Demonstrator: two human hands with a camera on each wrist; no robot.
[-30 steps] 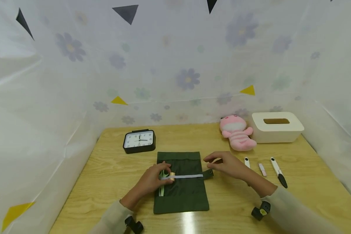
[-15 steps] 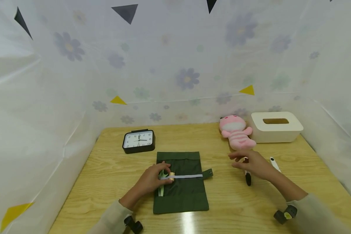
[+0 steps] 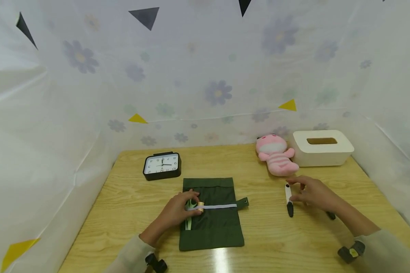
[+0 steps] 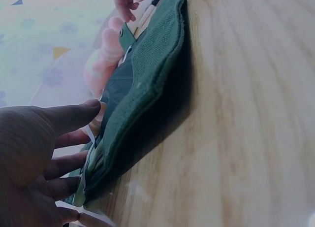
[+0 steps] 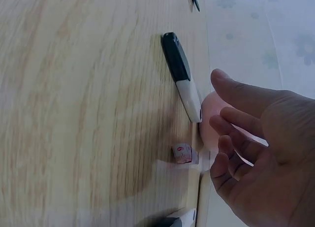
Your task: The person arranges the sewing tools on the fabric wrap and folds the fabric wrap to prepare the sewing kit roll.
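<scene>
A dark green fabric tool roll [image 3: 218, 239] lies spread on the table with a white elastic strap [image 3: 222, 206] across it. My left hand [image 3: 177, 207] pinches a small tan spool [image 3: 201, 207] at the strap between thumb and fingers. Light green scissors [image 3: 188, 224] lie under the strap, partly covered by that hand. My right hand [image 3: 314, 194], fingers loosely curved and holding nothing, hovers at the right over a rolled-up tape measure [image 5: 182, 153], which the hand hides in the head view. Beside it lies a slim white tool with a black end [image 3: 289, 201].
A second white tool's black end [image 3: 330, 215] shows under the right wrist. Behind stand a pink plush toy [image 3: 276, 155] and a white tissue box [image 3: 322, 151]. A black alarm clock [image 3: 162, 166] sits at the back left. The roll's snap tab [image 3: 242, 203] sticks out right.
My right hand has moved right, from beside the roll's snap tab to over the tape measure and between the two white tools. My left hand has kept its place on the spool.
</scene>
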